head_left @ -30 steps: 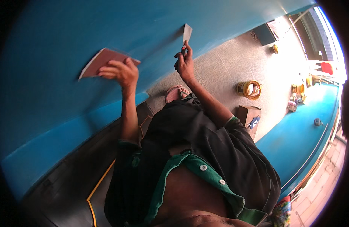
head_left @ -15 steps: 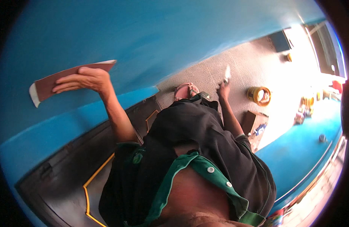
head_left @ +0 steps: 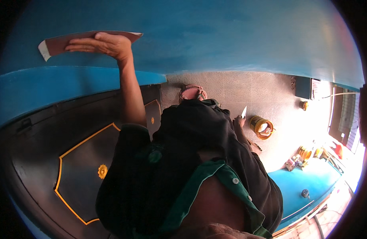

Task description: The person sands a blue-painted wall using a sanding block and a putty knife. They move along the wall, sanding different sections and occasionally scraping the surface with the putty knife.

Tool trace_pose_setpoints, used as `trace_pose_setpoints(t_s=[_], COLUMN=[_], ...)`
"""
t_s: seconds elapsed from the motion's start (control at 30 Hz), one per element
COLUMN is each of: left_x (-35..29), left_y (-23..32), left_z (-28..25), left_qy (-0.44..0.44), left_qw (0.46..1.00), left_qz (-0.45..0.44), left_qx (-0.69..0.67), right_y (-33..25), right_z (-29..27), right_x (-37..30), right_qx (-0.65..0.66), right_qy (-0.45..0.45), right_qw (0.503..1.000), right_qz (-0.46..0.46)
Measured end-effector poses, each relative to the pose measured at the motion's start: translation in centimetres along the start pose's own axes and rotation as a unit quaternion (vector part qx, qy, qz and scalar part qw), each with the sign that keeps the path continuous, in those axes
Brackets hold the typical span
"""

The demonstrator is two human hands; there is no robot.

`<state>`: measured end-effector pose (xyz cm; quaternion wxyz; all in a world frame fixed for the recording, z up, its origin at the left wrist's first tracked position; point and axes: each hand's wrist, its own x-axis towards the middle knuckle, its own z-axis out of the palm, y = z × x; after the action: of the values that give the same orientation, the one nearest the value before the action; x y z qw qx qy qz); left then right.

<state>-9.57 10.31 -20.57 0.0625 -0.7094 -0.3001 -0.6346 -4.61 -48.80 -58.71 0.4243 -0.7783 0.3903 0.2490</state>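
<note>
My left hand (head_left: 106, 44) lies flat over a brown sheet of sandpaper (head_left: 58, 45), pressing it to the blue wall (head_left: 215, 36). Its fingers are stretched out along the sheet, and the pale left end of the paper curls away. Lower down, to the right of my body, my right hand (head_left: 239, 122) is closed on a putty knife (head_left: 244, 112) with a light blade. Its handle is mostly hidden in the fingers. A yellow bucket (head_left: 261, 127) with white things inside stands on the floor just right of that hand.
At the left is a dark door (head_left: 36, 159) with gold trim. A sandalled foot (head_left: 193, 92) stands on the floor (head_left: 231, 87). Farther right are a dark blue box (head_left: 303, 87), a small yellow pot (head_left: 304, 105) and a blue surface (head_left: 293, 181) bearing cluttered items.
The view has turned, showing more of the door. My left hand and the sandpaper have shifted together, higher in the picture. My right hand with the putty knife appears lower and closer to my body.
</note>
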Motion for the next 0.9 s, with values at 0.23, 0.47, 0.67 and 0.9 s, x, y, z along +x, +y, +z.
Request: trace_pose_setpoints(t_s=[0.23, 0.47, 0.67, 0.9], left_x=[-20.8, -2.5, -7.0, -13.4], left_y=[-0.8, 1.3, 0.5, 4.2], left_z=[3.0, 0.5, 1.1, 2.4], left_qy=[0.062, 0.002, 0.014, -0.044], left_qw=[0.884, 0.982, 0.99, 0.991], left_qz=[-0.442, -0.185, -0.123, -0.106], left_qx=[-0.136, -0.049, -0.064, -0.062], right_y=[-9.0, -10.2, -8.7, -7.8], right_z=[1.3, 0.3, 0.7, 2.7], right_x=[0.6, 1.5, 2.9, 1.3], right_qx=[0.009, -0.071, -0.063, 0.007], right_qy=[-0.082, -0.078, -0.089, -0.134], right_qw=[0.993, 0.986, 0.99, 0.99], right_qz=[-0.083, -0.127, -0.085, -0.048])
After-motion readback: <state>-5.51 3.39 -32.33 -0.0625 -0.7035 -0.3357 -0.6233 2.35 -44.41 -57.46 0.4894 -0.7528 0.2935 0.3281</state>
